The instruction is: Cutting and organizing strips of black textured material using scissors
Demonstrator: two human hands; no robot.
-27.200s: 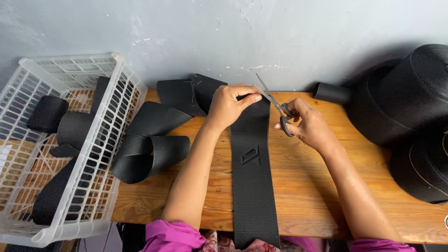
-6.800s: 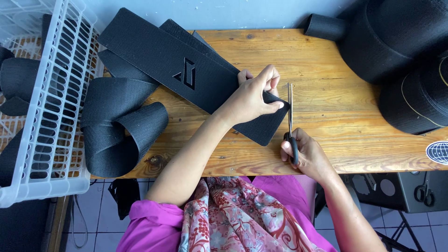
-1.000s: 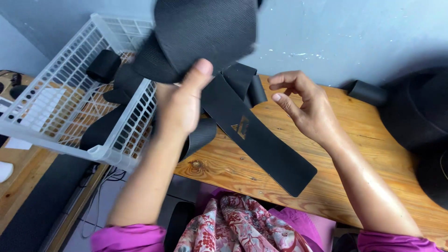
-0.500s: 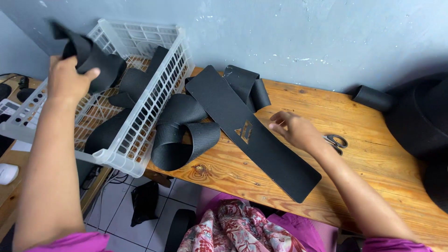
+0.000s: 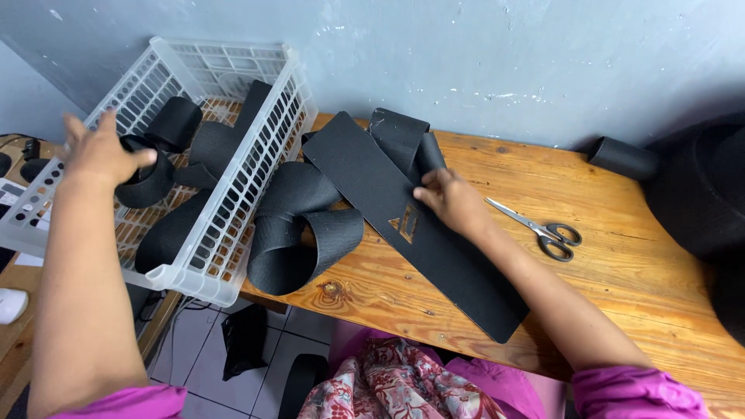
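Your right hand (image 5: 454, 203) lies flat, fingers loose, on the black band strip (image 5: 411, 221) on the wooden table (image 5: 636, 264); the strip's long axis runs diagonally, far-left to near-right, near end at the table edge. Your left hand (image 5: 101, 151) is spread wide, holding nothing, over the white basket (image 5: 256, 163), which holds curled black band pieces (image 5: 178, 147). Scissors (image 5: 539, 226) lie just right of your right hand

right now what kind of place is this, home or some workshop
Likely a small sewing or strap-making workshop: wide black webbing strips on a wooden table, scissors beside them, and a white plastic basket holding cut pieces.
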